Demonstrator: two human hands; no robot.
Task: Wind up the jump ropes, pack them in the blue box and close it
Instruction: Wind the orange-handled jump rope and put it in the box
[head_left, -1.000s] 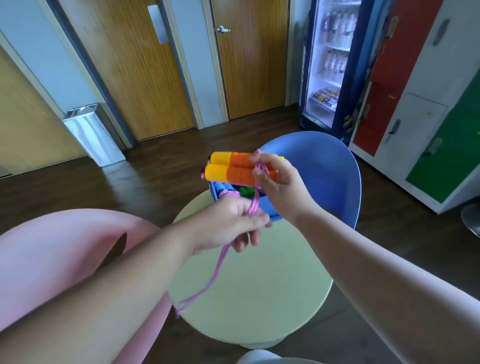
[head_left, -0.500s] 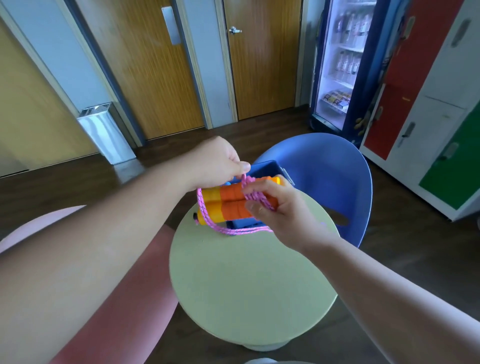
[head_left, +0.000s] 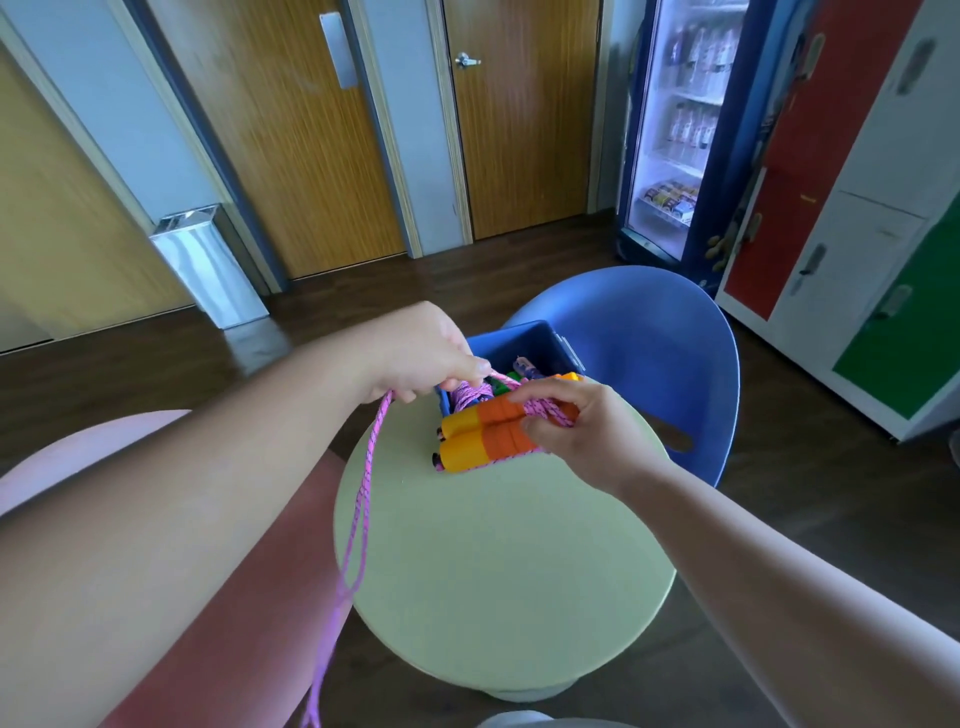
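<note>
Right hand (head_left: 582, 436), centre of the frame: fingers curled tight around a pair of yellow-and-orange plastic jump rope handles (head_left: 480, 436) held side by side, thumb pressing several turns of pink braided rope (head_left: 363, 499) against the orange grip section. Handles lie roughly level above the far edge of the round pale green table (head_left: 498, 571), yellow ends pointing left

Left hand (head_left: 431, 353), just above and left of the handles: closed in a pinch on the same pink rope. From that pinch a doubled length of rope hangs down toward the lower left of the frame, passing the table's left edge beside a pink chair (head_left: 208, 597)

Open blue plastic box (head_left: 524, 343) sits at the table's far edge, partly hidden behind both hands; pink rope and other coloured items lie inside, details unclear. No lid on it. A blue chair (head_left: 665, 338) stands behind the box
</note>
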